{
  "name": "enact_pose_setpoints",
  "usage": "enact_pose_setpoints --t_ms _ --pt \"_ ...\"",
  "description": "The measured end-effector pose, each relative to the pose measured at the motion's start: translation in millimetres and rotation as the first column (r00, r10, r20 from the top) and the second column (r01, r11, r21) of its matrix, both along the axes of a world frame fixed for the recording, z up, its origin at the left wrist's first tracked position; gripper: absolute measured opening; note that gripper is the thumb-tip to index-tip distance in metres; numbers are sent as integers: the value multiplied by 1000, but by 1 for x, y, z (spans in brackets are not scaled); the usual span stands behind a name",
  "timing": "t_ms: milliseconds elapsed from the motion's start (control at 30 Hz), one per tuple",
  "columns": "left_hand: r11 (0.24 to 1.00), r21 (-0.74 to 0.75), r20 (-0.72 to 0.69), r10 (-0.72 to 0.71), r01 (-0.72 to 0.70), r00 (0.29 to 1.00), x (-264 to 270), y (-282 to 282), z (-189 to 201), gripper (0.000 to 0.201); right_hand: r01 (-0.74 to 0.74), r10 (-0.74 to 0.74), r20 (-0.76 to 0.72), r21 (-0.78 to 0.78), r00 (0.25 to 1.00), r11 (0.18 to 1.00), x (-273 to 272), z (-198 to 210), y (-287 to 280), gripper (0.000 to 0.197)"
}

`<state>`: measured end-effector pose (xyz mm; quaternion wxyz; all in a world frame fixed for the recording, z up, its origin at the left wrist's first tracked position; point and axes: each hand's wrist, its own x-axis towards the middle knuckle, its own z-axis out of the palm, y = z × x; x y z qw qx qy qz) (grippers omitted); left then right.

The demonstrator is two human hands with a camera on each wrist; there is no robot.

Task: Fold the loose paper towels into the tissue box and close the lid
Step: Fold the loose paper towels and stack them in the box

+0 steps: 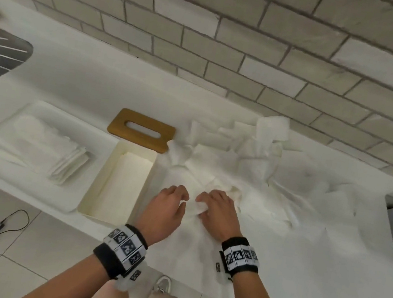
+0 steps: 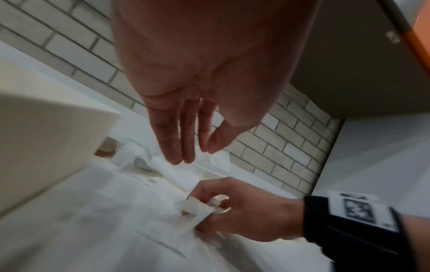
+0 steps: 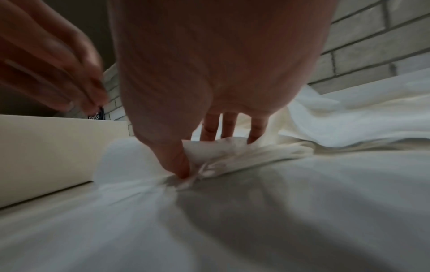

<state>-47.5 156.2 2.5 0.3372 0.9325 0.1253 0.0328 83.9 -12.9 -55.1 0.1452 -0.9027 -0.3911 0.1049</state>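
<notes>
Rumpled white paper towels (image 1: pixel 251 168) beside open tissue box (image 1: pixel 118 182), wooden lid (image 1: pixel 141 130) off.

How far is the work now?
Done: tissue box open, some folded sheets inside; wooden lid lies off, behind it. In hand: right hand pinches a paper towel; left hand is beside it. Left: the loose pile, then the lid.

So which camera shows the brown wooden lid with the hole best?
The head view. The wooden lid lies flat on the counter behind the open tissue box, its whole shape and slot visible. The left wrist view shows perhaps a blurry brown corner; the right wrist view shows none of it.
</notes>
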Motion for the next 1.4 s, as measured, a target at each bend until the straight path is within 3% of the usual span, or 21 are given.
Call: enact_pose_setpoints --t_ms 133,200,267,367,567,700,800,933,1067,1233,1400 --pt "973 223 -297 132 -66 946 28 -32 -37 41 180 -134 -197 238 971 954 -15 11 -40 45" --pt "943 306 -381 247 -131 891 34 -43 -48 52 307 -226 -241 385 944 870 -19 28 -57 46" --pt "928 337 -393 292 -159 872 38 -50 -54 46 415 -295 -305 498 906 762 -21 49 -72 41" --pt "951 264 -400 262 -164 878 43 -51 -56 32 554 -355 -430 562 830 614 -17 77 -87 22" --pt "985 -38 -337 147 -170 930 29 -34 -12 23 697 -393 -578 557 716 451 -8 115 -90 22" --pt "961 -164 -151 196 -220 969 29 0 63 28 701 -406 -582 476 704 532 -9 127 -70 34" --pt "944 -194 -33 266 -268 963 25 40 123 28 727 -325 -687 438 650 528 -13 126 -44 42" --pt "900 -319 136 355 -299 925 8 86 159 31 745 -247 -756 430 606 511 -16 128 -14 40" --pt "889 -234 131 430 -393 893 -25 123 143 26 658 -274 -641 493 717 569 -24 144 27 13" --pt "932 -57 -226 338 -358 914 -45 144 60 39 408 -272 -331 470 904 783 -23 169 80 19" --pt "981 102 -453 192 -163 871 -47 143 12 46 227 -204 -102 494 974 839 -20 203 137 26"
